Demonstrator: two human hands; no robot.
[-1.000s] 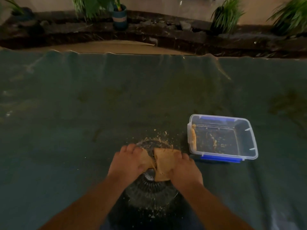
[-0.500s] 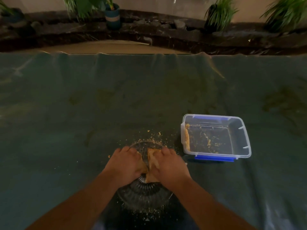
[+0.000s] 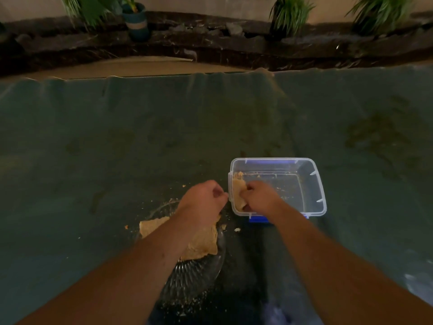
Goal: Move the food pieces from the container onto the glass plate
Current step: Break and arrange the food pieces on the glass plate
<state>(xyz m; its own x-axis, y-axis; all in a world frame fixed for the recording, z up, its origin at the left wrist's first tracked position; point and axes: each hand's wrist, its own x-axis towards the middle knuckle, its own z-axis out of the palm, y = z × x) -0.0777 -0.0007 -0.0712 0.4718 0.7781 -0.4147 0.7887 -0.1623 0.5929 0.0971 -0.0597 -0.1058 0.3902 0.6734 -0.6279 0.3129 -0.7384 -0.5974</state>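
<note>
- Right hand (image 3: 259, 195) is inside the clear plastic container (image 3: 314, 184), at its left end, fingers curled onto a tan food piece (image 3: 238, 192) that leans against the container's left wall.
- Grip looks closed on that piece; fingertips are hidden behind it, so exact contact is not visible.
- Left hand (image 3: 202, 201) sits just outside the container's left wall, above the far edge of the glass plate (image 3: 199, 273). Fingers clenched into a loose fist; cannot tell if anything is inside it.
- Whether the left hand touches the container rim: cannot tell, they look very close.
- Glass plate is left of and nearer than the container, ribbed rim visible, left forearm crossing over it.
- Two flat tan pieces (image 3: 203, 242) lie on the plate, partly covered by the left forearm; one corner sticks out on the left side, the other on the right.
- Container floor shows only crumbs and smears besides the held piece. Blue clip (image 3: 257, 219) on its near side.
- Loose crumbs (image 3: 237, 229) are scattered on the worktop between plate and container and around the plate's near edge.
- Worktop is covered by a dark green cloth (image 3: 140, 137), wrinkled and stained.
- Potted plants (image 3: 137, 22) stand along a dark stone border behind the far edge.
</note>
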